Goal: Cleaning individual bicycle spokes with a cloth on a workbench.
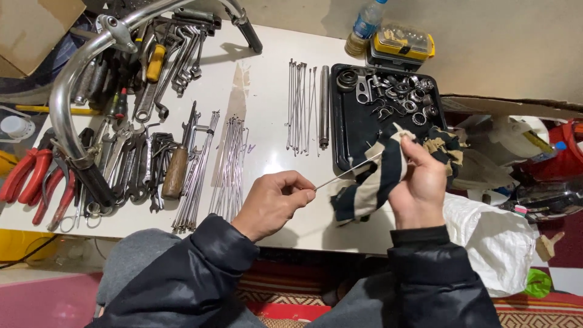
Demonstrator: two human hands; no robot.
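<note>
Left hand (274, 201) pinches a spoke (343, 174); right hand (419, 185) wraps a rag (376, 179) round its far end, probably. Spoke bundles (228, 167), black tray (364, 130), wrenches (130, 164) crowd the desk (267, 91).

A white table (273, 79) stood against a plain beige wall (486, 36). Below it lay a striped woven rug (285, 291), with pink flooring (42, 300) to the left and red-and-white tiles (568, 267) to the right. The light was even.
</note>
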